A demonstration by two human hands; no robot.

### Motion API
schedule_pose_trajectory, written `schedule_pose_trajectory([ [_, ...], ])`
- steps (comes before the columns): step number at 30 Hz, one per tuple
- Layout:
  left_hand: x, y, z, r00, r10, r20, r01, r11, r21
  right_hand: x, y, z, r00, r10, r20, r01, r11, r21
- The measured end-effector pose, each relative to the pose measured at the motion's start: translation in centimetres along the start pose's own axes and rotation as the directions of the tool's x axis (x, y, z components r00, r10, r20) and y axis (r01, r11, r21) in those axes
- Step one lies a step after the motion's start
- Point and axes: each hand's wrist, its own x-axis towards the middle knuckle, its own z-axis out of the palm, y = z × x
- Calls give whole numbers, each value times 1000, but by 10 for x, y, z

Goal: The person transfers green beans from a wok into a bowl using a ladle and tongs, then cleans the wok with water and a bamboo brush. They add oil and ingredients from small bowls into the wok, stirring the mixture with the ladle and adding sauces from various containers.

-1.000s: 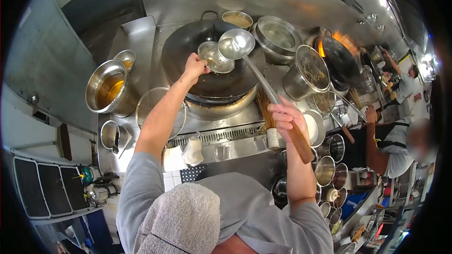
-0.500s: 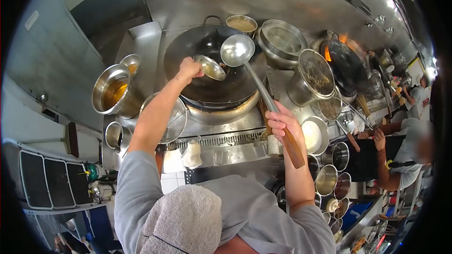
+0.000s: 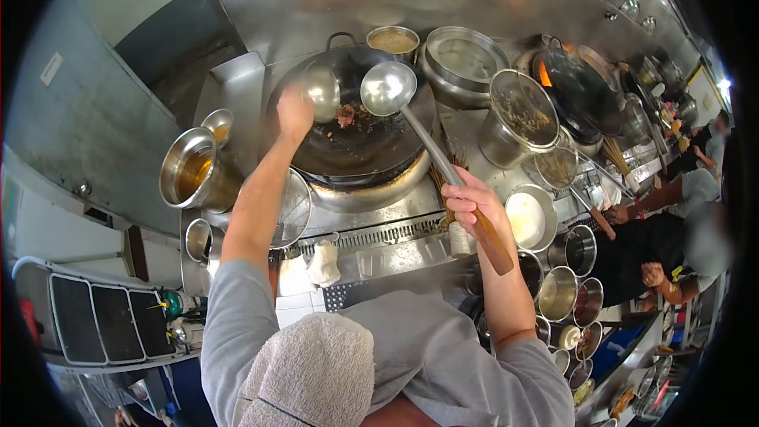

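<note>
Metal bowl [image 3: 322, 93] swings upright — reddish food [image 3: 345, 115] now shows in the wok [image 3: 316, 150], apparently tipped out! Left hand [image 3: 296, 113] grips bowl — right hand [image 3: 477, 199] wraps ladle [image 3: 389, 88] handle.

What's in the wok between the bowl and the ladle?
Reddish-brown food lies in the wok between the bowl and the ladle; the head view shows it.

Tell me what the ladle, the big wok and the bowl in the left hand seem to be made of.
Ladle: apparently steel, its polished head showing bright highlights; the brown grip looks like smooth wood. Wok: dark metal, perhaps iron or carbon steel, judging by its blackened surface. Bowl: probably metal, given its silvery look, but blur leaves the finish uncertain.
</note>
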Motion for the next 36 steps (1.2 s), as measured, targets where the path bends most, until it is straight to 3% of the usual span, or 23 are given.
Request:
schedule_pose_trajectory([
  [1,0,1,0,989,-144,42,148,983,-110,2,-1,0,1000,-2,12,2,1000,11],
  [2,-1,4,3,856,-413,310,515,733,-445,3,-1,1,1000,-5,21,4,1000,21],
  [4,-6,-9,25,776,-382,501,630,506,-589,6,-3,8,1000,-11,10,11,999,-31],
  [6,-14,-14,36,722,-304,621,692,316,-649,7,-3,22,999,-18,-32,13,988,-151],
  [9,-21,-2,33,684,-300,665,727,207,-655,13,2,24,999,-17,-42,3,947,-322],
  [13,-25,0,31,659,-176,732,750,72,-658,24,17,19,998,-62,-31,41,885,-465],
  [15,-23,1,27,631,-182,754,773,68,-630,25,20,20,993,-95,-63,47,845,-533],
  [19,-19,-5,20,658,-249,711,753,196,-628,12,26,21,975,-170,-144,14,694,-720],
  [22,-20,1,7,849,-221,480,470,729,-497,-1,33,20,951,-213,-224,-65,570,-819],
  [23,-21,2,5,968,-73,239,169,896,-412,-6,34,15,948,-225,-224,-79,516,-853],
  [24,-22,3,4,990,140,15,-132,962,-238,-10,37,13,945,-236,-224,-95,459,-883],
  [25,-22,11,-5,909,384,-163,-389,921,1,-15,40,13,938,-260,-228,-122,367,-922],
  [26,-24,19,-14,952,295,-80,-298,954,-32,-20,45,14,931,-282,-230,-152,273,-950],
  [27,-22,21,-21,951,308,-27,-307,951,38,-26,49,15,924,-305,-230,-183,175,-967],
  [29,-26,21,-17,917,400,-2,-398,914,74,-30,63,8,902,-385,-193,-188,52,-981],
  [31,-38,11,0,802,596,27,-597,801,43,-32,76,7,885,-444,-144,-191,-62,-980],
  [33,-38,-4,1,831,555,21,-554,825,114,-32,87,4,864,-484,-139,-181,-41,-983],
  [35,-45,-2,-24,899,422,-116,-416,907,73,-28,98,-3,845,-512,-156,-177,8,-984],
  [36,-54,-1,-40,925,318,-210,-320,947,27,-26,100,-2,845,-491,-214,-191,96,-977],
])
